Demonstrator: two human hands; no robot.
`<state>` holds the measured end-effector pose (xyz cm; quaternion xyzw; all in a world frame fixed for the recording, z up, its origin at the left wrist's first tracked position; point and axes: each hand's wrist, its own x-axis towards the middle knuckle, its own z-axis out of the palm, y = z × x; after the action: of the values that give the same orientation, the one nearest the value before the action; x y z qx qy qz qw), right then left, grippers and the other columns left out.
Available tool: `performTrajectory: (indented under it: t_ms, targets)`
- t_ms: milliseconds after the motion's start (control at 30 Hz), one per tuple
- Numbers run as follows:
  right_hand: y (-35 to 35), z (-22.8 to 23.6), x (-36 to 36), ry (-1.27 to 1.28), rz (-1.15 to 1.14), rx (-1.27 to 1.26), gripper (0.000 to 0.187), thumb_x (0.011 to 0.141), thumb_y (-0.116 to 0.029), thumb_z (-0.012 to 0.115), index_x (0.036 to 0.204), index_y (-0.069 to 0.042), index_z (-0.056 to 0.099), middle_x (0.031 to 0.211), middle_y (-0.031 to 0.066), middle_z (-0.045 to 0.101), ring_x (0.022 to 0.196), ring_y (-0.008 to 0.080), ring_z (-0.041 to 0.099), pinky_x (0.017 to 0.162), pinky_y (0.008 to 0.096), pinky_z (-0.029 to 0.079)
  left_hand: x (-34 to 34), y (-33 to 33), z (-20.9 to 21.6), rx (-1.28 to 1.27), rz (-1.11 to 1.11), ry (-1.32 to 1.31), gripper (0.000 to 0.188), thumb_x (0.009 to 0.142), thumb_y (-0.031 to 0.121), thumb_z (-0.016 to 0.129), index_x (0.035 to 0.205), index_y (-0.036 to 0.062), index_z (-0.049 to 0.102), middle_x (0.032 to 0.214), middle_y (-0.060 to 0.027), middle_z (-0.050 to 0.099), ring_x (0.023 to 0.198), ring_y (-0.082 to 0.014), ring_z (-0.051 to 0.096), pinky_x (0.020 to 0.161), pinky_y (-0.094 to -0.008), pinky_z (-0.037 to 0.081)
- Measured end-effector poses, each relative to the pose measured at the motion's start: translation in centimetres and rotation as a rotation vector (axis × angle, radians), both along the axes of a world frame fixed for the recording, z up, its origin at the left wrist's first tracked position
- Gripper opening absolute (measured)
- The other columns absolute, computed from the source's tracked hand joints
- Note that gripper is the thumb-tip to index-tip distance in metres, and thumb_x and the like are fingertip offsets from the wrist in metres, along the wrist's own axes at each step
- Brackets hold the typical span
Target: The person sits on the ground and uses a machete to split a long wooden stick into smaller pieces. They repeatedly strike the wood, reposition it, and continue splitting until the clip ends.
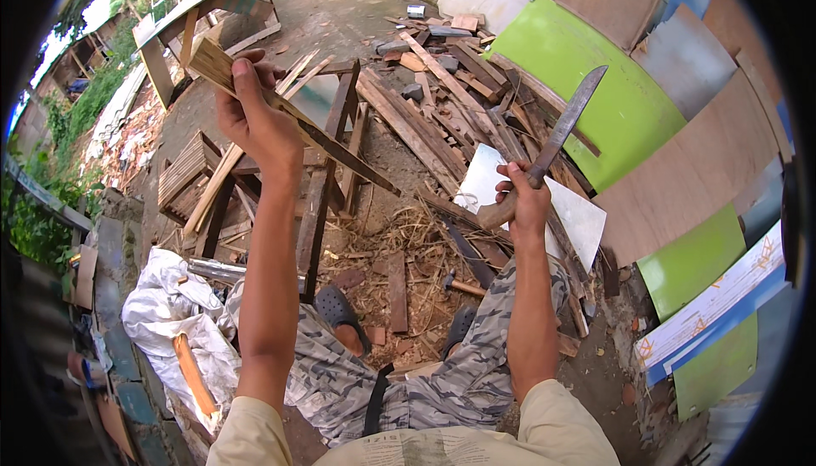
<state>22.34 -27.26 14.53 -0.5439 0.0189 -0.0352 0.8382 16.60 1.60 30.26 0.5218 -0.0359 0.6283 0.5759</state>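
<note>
My left hand (262, 126) is raised at the left, its fingers closed round a long wooden strip (344, 156). The strip's pale, broad end sticks out up and left past my fingers; its darker, narrow end slants down to the right. On the right, my right hand (527, 204) grips the wooden handle of a machete (574, 116), whose dark blade points up and away to the right. Blade and strip are well apart. Below, between my feet, wood shavings (408, 241) cover the ground, with a hammer (465, 286) lying near my right shoe.
A dark wooden frame (316, 211) stands ahead of my left leg. Scrap wood (425, 130) is heaped beyond my hands. Green and brown boards (586, 84) line the right side. A white sack (183, 296) lies at my left, and a table (208, 3) stands far left.
</note>
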Motion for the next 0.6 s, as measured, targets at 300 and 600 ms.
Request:
performTrajectory:
  t_ms: [300,600]
  targets:
    - [0.2,0.3,-0.7,0.059,0.091,-0.195,0.023,0.087,-0.016,0.067,0.103,-0.001,0.058,0.089,0.0131,0.068,0.064,0.0130,0.062,0.053,0.0267,0.049,-0.2,-0.9,-6.0,0.142,0.021,0.012,0.023,0.098,0.014,0.043,0.111,-0.0019,0.054,0.095,-0.0104,0.058,0.093,-0.0180,0.055,0.088,-0.0338,0.045]
    - [3.0,-1.4,-3.2,0.079,0.307,-0.399,0.025,0.088,-0.019,0.069,0.099,0.000,0.056,0.072,0.0062,0.063,0.055,0.0123,0.061,0.049,0.0253,0.047,-4.6,1.5,-6.9,0.115,-0.382,0.106,0.029,0.092,0.030,0.044,0.076,0.0075,0.037,0.072,-0.0050,0.036,0.065,-0.0140,0.035,0.057,-0.0285,0.033]
